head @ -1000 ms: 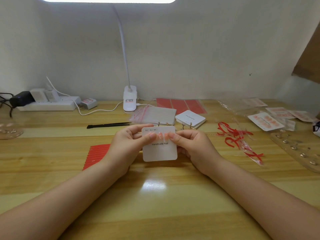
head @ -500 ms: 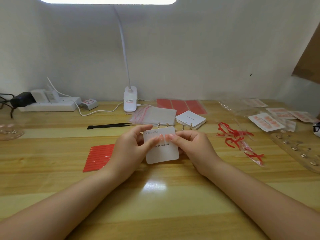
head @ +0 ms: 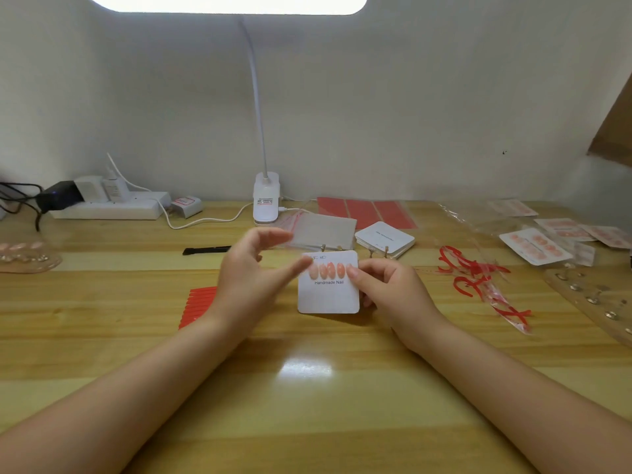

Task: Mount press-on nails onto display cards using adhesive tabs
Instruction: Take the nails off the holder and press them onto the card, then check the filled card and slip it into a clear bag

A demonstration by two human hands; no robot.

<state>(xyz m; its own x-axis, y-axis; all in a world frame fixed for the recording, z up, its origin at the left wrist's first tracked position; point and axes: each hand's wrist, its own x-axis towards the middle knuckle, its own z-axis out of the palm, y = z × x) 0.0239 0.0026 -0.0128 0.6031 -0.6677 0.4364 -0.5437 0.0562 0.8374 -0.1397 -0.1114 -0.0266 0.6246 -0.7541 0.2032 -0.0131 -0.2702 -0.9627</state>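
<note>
Letting go, the left hand (head: 253,271) has lifted off the card (head: 328,295), fingers loose; the right hand (head: 386,285) pinches its right edge above the desk (head: 307,388). Nails (head: 330,270) sit left of that grip; mounting looks finished.

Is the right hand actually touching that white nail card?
Touching. The head view shows the right hand pinching the white nail card's right edge, thumb on its face.

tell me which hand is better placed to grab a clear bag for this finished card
Left, probably. The left hand is open and nearest the clear bags; the right hand pinches the display card.
</note>
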